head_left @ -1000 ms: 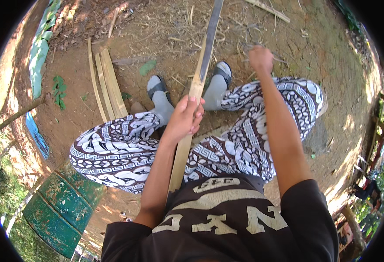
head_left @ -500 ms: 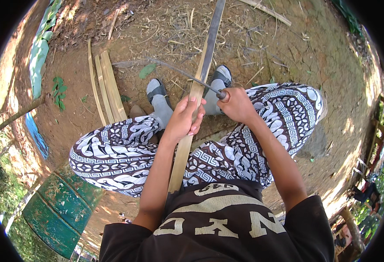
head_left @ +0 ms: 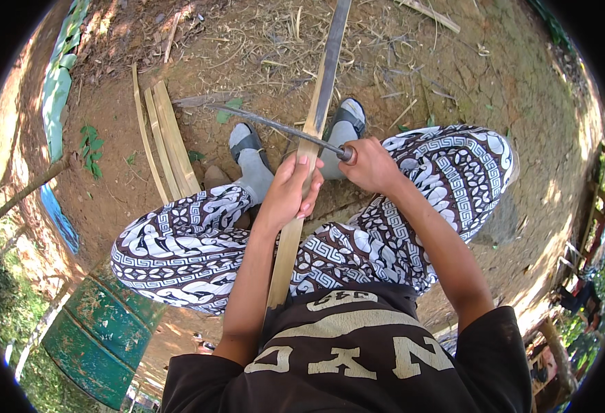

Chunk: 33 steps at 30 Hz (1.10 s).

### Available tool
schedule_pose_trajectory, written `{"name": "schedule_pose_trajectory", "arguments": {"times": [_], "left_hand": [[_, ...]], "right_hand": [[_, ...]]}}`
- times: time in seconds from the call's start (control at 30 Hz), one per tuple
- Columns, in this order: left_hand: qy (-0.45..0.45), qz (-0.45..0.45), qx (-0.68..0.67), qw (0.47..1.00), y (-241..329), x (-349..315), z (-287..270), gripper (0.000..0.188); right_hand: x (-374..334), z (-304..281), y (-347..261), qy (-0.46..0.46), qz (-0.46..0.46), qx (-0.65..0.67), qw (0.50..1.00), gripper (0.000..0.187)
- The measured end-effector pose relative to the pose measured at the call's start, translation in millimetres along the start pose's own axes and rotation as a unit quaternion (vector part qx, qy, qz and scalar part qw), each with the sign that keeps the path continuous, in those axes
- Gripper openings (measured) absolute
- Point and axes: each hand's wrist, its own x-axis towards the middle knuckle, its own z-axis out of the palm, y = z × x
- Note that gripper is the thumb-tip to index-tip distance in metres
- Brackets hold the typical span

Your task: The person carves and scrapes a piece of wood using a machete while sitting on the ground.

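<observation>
A long flat strip of wood or bamboo (head_left: 287, 251), pale in its near part and dark on its far face, runs from my lap away past my feet. My left hand (head_left: 292, 186) is closed around its middle, thumb on top. In my right hand (head_left: 371, 167) is the handle of a long knife (head_left: 268, 122). Its narrow dark blade lies across the strip just beyond my left hand, touching or very near it, with the tip out to the left. My right fist hides most of the handle.
Several pale split strips (head_left: 173, 144) lie on the dirt to the left. Thin shavings (head_left: 261, 55) are scattered ahead. My sandalled feet (head_left: 249, 148) flank the strip. A green metal drum (head_left: 99, 337) stands at the lower left, near a blue bundle (head_left: 59, 219).
The knife has come slightly nearer to me along the strip, and its tip has swung left and down. My right hand has shifted a little with it; my left hand keeps its grip.
</observation>
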Motion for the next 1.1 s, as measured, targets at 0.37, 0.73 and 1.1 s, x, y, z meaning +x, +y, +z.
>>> {"name": "schedule_pose_trajectory", "arguments": {"times": [0.37, 0.73, 1.1], "left_hand": [[0.038, -0.025, 0.0, 0.999, -8.9, 1.9, -1.5, 0.036], [0.024, -0.004, -0.029, 0.999, 3.8, 1.9, -1.8, 0.039], [0.022, 0.01, -0.02, 0.999, 0.8, 3.5, -4.7, 0.039]], "right_hand": [[40.4, 15.3, 38.3, 0.039, -0.088, -0.167, 0.981, 0.011], [44.9, -84.9, 33.5, 0.281, 0.095, -0.062, 0.953, 0.034], [2.2, -21.3, -4.6, 0.02, 0.014, -0.122, 0.992, 0.019]]}}
